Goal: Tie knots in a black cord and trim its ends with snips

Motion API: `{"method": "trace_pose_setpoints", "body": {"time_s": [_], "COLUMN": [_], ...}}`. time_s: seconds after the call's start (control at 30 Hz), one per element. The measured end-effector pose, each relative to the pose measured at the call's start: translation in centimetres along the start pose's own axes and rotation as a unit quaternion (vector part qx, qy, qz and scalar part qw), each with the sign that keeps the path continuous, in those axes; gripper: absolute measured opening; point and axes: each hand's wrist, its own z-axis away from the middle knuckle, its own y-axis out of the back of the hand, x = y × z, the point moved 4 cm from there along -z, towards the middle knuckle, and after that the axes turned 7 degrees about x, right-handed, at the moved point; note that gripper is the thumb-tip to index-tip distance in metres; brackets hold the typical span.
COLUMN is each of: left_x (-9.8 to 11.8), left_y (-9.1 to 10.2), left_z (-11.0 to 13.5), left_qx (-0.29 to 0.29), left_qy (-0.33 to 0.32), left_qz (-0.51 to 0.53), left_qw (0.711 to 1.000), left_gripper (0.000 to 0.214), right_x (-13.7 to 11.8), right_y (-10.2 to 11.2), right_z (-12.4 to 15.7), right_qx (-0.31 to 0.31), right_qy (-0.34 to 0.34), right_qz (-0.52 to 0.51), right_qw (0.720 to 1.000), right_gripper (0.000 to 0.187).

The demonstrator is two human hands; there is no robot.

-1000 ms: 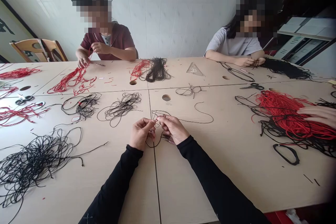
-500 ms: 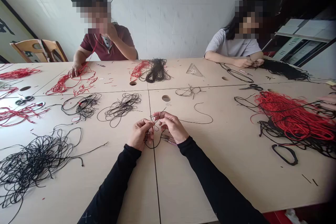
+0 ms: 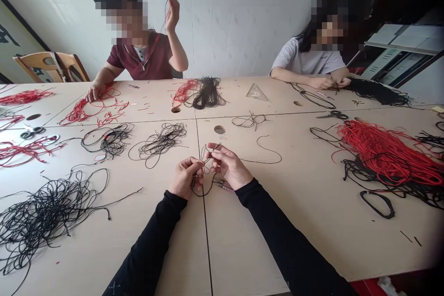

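Over the table's centre seam, my left hand point(image 3: 187, 174) pinches a thin black cord point(image 3: 210, 190) between thumb and fingers. Small loops of the cord stand up between my two hands, and a longer bend hangs below them. My right hand point(image 3: 229, 165) is closed on the upper part of the same cord, with thumb and fingertips near each other. Beneath my right hand lie slim, pen-like tools point(image 3: 222, 184), partly hidden by it. Just past my hands, a thin cord point(image 3: 274, 161) curves over the tabletop.
Black cord bundles point(image 3: 45, 217) spread at left, and a red cord heap point(image 3: 388, 152) lies at right above more black cord. Scissors point(image 3: 335, 115), a clear set square point(image 3: 256, 92) and a table hole point(image 3: 219, 129) are further back. Two people point(image 3: 145, 58) sit opposite, handling cords.
My right hand has shifted slightly right and down; my left hand stays put. Opposite, one person's hand has swung up and outward with red cord. A hand at the right edge has gone.
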Motion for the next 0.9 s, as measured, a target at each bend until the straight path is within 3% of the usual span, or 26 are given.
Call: {"method": "trace_pose_setpoints", "body": {"time_s": [0.17,0.33,0.47,0.67,0.9], "left_x": [-0.1,-0.2,-0.1,0.0,-0.1], "left_y": [0.0,0.0,0.0,0.1,0.2], "left_z": [0.0,0.0,0.0,-0.1,-0.3], "left_qx": [-0.004,-0.01,-0.012,-0.01,-0.001], "left_qy": [-0.005,-0.008,-0.009,-0.018,-0.034], "left_qz": [0.003,-0.006,0.0,0.014,0.036], "left_qw": [1.0,1.0,1.0,1.0,0.999], "left_gripper": [0.029,0.028,0.029,0.031,0.031], "right_x": [-0.6,-0.9,-0.6,-0.3,0.3], "right_y": [0.2,-0.2,-0.3,0.0,0.3], "right_z": [0.0,0.4,0.5,0.2,-0.3], "right_qx": [0.018,-0.019,-0.004,0.02,0.011], "right_qy": [0.049,0.159,0.201,0.197,0.116], "right_qz": [0.001,0.172,0.281,0.312,0.238], "right_qw": [0.999,0.972,0.938,0.929,0.964], "right_gripper": [0.033,0.039,0.039,0.039,0.032]}}
